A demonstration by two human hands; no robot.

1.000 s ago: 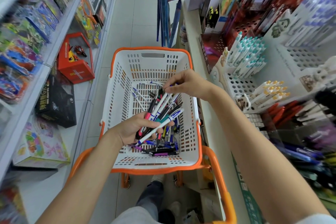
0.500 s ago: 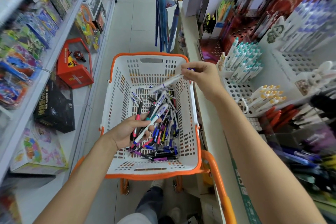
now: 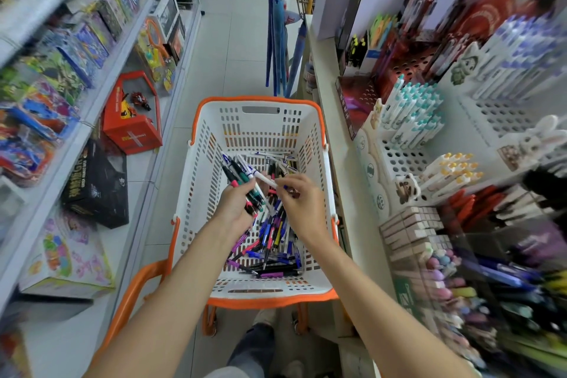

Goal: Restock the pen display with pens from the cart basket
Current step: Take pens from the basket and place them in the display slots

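Mid-basket (image 3: 323, 144), the left hand (image 3: 234, 209) wraps its fingers round a pen bundle (image 3: 242, 176); the right hand (image 3: 302, 202) pinches one white pen (image 3: 266, 180). Light, stiff, slick: probably best gripped mid-barrel.

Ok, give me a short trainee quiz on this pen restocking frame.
1. True or false: the left hand grips a bundle of pens.
2. The basket has a rim that is: A green, B orange, C black.
3. What does the right hand pinch?
Key: 1 true; 2 B; 3 a white pen.
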